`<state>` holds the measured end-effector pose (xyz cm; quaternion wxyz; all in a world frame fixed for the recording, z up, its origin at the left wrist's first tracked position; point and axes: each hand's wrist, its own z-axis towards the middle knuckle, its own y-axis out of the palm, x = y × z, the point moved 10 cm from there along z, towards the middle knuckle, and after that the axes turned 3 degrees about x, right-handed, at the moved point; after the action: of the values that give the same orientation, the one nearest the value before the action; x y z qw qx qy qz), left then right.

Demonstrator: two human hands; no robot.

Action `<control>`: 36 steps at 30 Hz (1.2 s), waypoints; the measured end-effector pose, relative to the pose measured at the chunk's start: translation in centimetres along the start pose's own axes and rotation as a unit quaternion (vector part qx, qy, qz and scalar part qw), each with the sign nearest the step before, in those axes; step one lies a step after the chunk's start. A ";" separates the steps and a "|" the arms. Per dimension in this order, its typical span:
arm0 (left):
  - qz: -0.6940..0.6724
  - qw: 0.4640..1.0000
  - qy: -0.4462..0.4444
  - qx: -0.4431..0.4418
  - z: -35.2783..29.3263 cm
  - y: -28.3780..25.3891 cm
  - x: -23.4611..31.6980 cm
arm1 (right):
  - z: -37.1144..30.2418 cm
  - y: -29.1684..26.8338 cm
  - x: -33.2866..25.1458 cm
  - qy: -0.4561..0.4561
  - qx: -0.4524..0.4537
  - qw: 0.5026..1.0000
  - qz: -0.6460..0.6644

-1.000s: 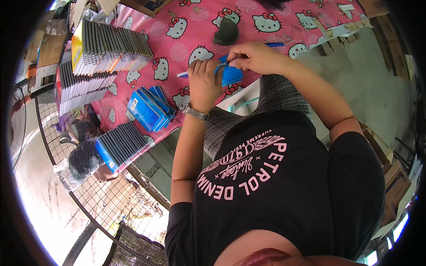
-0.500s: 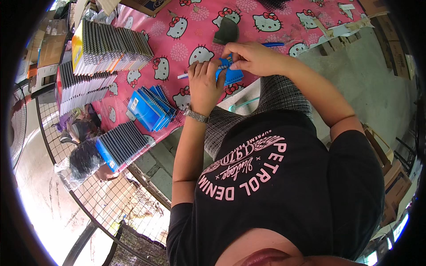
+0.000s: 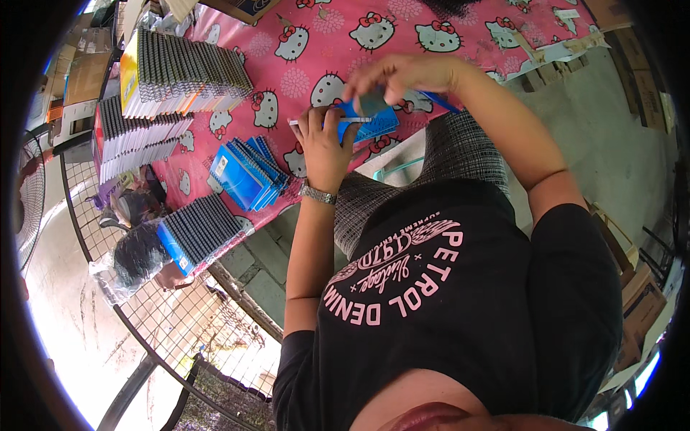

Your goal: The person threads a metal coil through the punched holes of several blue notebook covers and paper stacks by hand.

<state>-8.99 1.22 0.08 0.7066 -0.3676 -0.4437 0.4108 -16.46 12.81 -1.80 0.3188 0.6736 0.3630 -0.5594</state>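
I counted two bare hands over the pink patterned tablecloth (image 3: 327,54), and one blue spiral notebook (image 3: 381,128) lying between them and the table's near edge. The notebook was just to the right of the left hand (image 3: 327,147), close by its thumb; whether the thumb pressed on it I could not tell. That hand was closed, its fingers curled over one thin white strip (image 3: 363,120) that stuck out on both sides and crossed above the notebook's cover. One metal watch (image 3: 318,192) sat on the same wrist.

The right hand (image 3: 413,75) was raised above the notebook's far side, its fingers bent and smeared by motion. I saw one dark greyish shape (image 3: 371,101) below those fingers, but could not tell whether they gripped it. One slim blue object (image 3: 440,103) lay to the right of the notebook.

To the left I counted four piles: two tall stacks of spiral-bound books (image 3: 188,75), one fanned pile of blue notebooks (image 3: 244,172) and one black-ringed stack (image 3: 201,231) nearest the person. Single books within them were too tightly packed to number.
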 end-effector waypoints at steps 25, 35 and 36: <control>-0.153 0.988 -0.029 0.006 0.9 -1.2 -2.6 | 1.0 2.1 -1.9 -0.072 -0.099 0.972 0.203; -0.223 0.973 -0.059 -0.009 1.0 -1.0 -3.1 | 2.5 1.4 0.5 0.008 -0.005 0.998 0.066; -0.224 0.972 -0.063 -0.008 1.2 -1.1 -3.2 | 2.4 1.1 0.2 -0.002 0.003 0.996 0.093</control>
<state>-10.67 -1.92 0.40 0.7485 -0.2380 -0.5615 0.2603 -16.74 10.20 -2.42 0.3686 0.7040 0.2962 -0.5298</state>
